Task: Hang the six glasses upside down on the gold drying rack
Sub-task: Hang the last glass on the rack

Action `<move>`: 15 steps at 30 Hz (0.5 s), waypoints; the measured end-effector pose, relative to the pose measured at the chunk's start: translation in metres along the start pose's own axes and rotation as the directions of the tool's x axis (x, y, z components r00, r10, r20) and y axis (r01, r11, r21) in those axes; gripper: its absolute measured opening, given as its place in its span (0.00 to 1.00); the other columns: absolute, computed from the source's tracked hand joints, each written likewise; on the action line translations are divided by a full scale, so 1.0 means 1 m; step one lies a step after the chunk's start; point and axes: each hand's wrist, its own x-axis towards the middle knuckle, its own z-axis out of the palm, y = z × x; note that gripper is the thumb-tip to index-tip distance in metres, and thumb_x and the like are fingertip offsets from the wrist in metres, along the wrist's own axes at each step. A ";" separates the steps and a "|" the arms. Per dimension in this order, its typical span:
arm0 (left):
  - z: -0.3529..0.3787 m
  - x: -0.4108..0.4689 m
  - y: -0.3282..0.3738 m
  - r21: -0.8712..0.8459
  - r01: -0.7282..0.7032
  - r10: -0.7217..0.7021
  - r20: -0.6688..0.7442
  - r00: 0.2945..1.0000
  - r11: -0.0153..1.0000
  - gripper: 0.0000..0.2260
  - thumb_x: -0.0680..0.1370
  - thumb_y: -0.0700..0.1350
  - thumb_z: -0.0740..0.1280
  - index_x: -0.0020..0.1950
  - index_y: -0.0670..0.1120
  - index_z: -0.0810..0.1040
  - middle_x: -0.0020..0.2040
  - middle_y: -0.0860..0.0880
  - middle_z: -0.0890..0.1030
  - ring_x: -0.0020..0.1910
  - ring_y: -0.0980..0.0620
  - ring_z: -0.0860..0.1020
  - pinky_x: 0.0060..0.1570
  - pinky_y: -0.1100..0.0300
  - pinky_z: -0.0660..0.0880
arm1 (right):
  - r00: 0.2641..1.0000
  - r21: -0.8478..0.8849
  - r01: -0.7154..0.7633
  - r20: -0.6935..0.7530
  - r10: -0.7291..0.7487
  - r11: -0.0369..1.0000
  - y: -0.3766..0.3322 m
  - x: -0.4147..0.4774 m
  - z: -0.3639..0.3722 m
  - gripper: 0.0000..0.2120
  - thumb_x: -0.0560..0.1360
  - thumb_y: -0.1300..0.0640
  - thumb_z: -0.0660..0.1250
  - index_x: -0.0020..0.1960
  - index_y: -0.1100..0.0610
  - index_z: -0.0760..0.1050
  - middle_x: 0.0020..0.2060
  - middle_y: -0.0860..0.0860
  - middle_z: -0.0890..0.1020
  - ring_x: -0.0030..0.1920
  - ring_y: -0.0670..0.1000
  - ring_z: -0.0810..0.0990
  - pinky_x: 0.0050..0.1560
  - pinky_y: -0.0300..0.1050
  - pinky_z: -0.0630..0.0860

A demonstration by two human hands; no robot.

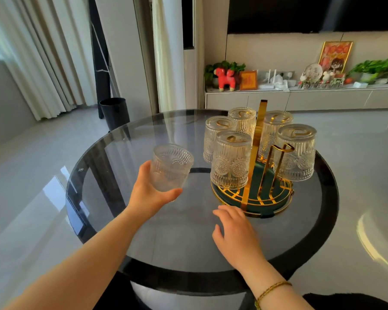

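The gold drying rack (261, 121) stands on a green and gold round base at the right of a round glass table (126, 157). Several embossed clear glasses hang upside down on its arms, the nearest one (231, 159) at the front left. One gold arm (282, 151) at the front right is bare. My left hand (148, 189) holds another embossed glass (170, 166) upright, left of the rack and above the table. My right hand (235, 229) hovers with fingers spread just in front of the rack's base, holding nothing.
A black bin (114, 113) stands on the floor beyond the table's far left edge. A low cabinet (300, 99) with ornaments and plants runs along the back wall. Curtains hang at the left.
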 end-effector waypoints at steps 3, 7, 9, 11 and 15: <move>-0.020 0.002 0.041 0.153 -0.166 0.155 0.081 0.985 0.974 0.33 0.59 0.44 0.77 0.55 0.58 0.60 0.46 0.64 0.69 0.44 0.65 0.70 0.38 0.73 0.64 | 0.996 0.013 -0.015 -0.086 0.016 1.000 0.005 -0.008 -0.006 0.16 0.77 0.57 0.58 0.64 0.55 0.67 0.66 0.50 0.70 0.67 0.49 0.63 0.65 0.42 0.64; -0.031 0.010 0.100 0.430 -0.375 0.300 0.234 0.925 0.821 0.39 0.56 0.49 0.76 0.63 0.53 0.62 0.51 0.58 0.68 0.48 0.56 0.69 0.46 0.64 0.65 | 0.967 -0.004 -0.107 -0.232 0.103 0.994 0.009 -0.017 -0.016 0.15 0.69 0.64 0.69 0.55 0.61 0.76 0.60 0.59 0.76 0.63 0.61 0.71 0.59 0.55 0.72; -0.028 0.013 0.125 0.506 -0.450 0.338 0.302 0.892 0.736 0.40 0.56 0.49 0.76 0.64 0.52 0.62 0.53 0.56 0.68 0.50 0.54 0.67 0.50 0.58 0.66 | 0.943 -0.009 -0.160 -0.298 0.150 0.987 0.011 -0.018 -0.019 0.16 0.67 0.64 0.71 0.54 0.62 0.76 0.61 0.62 0.75 0.64 0.64 0.69 0.61 0.58 0.70; -0.023 0.016 0.147 0.540 -0.515 0.362 0.370 0.855 0.666 0.40 0.57 0.49 0.77 0.65 0.53 0.63 0.56 0.52 0.72 0.51 0.53 0.68 0.52 0.56 0.66 | 0.955 0.000 -0.187 -0.235 0.182 0.982 0.014 -0.018 -0.018 0.17 0.73 0.59 0.65 0.61 0.59 0.70 0.69 0.59 0.65 0.71 0.60 0.58 0.70 0.55 0.58; -0.010 0.021 0.184 0.620 -0.639 0.395 0.503 0.769 0.455 0.39 0.58 0.50 0.76 0.65 0.54 0.62 0.62 0.49 0.74 0.57 0.50 0.70 0.57 0.50 0.68 | 0.972 -0.016 -0.150 -0.183 0.145 0.989 0.017 -0.017 -0.016 0.17 0.76 0.56 0.60 0.65 0.56 0.66 0.73 0.56 0.56 0.73 0.56 0.48 0.72 0.53 0.49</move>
